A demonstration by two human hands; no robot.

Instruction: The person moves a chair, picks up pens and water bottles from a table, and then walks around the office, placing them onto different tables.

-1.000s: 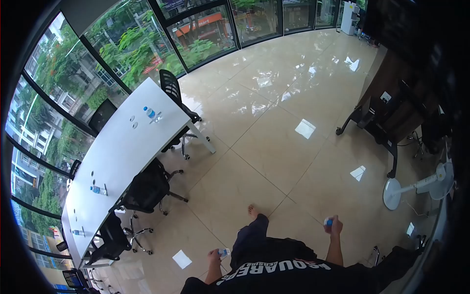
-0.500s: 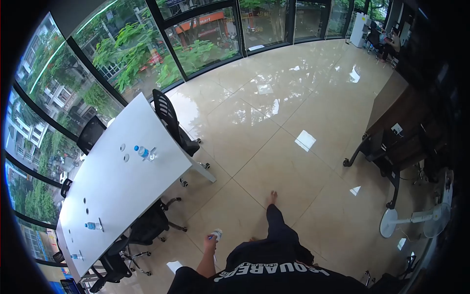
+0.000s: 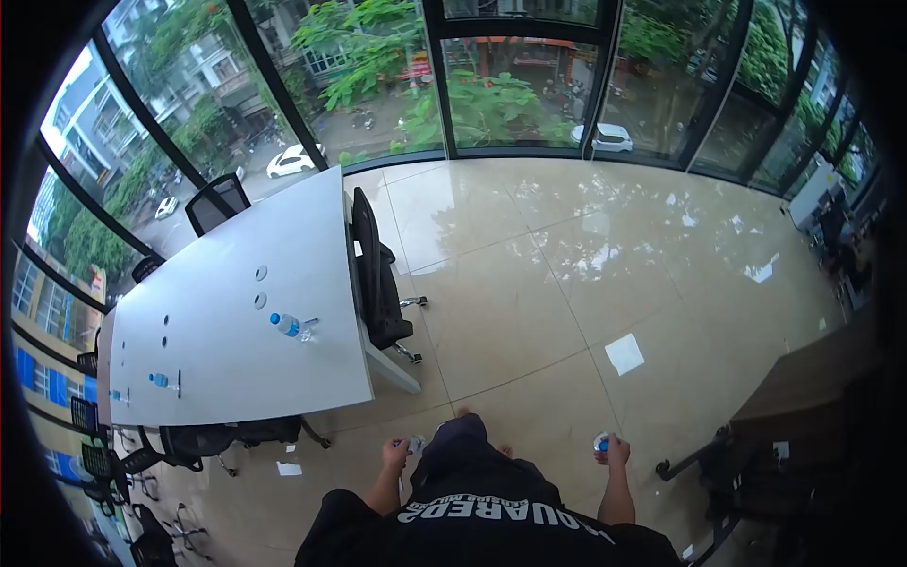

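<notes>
My left hand (image 3: 394,454) is closed around a clear vessel (image 3: 417,443) that looks like a drinking glass; a small dark blue bit shows at the fingers. My right hand (image 3: 616,449) grips a clear bottle with a blue cap (image 3: 602,442), seen from above, out to my right side. Both hands hang low over the tiled floor. Ahead to the left, a blue-capped water bottle (image 3: 284,324) lies or stands on the white table (image 3: 227,359), beside a clear glass (image 3: 307,334). Farther along the table is another bottle (image 3: 161,379).
A black office chair (image 3: 378,283) stands at the table's near end, with more chairs (image 3: 217,437) along its side. Tall windows (image 3: 520,94) close off the front. On the right are a dark wheeled desk (image 3: 803,387) and a white cabinet (image 3: 814,197).
The view has turned right and moved nearer the table's end. My right hand, out of sight before, now shows with the bottle. My left hand still holds the clear vessel.
</notes>
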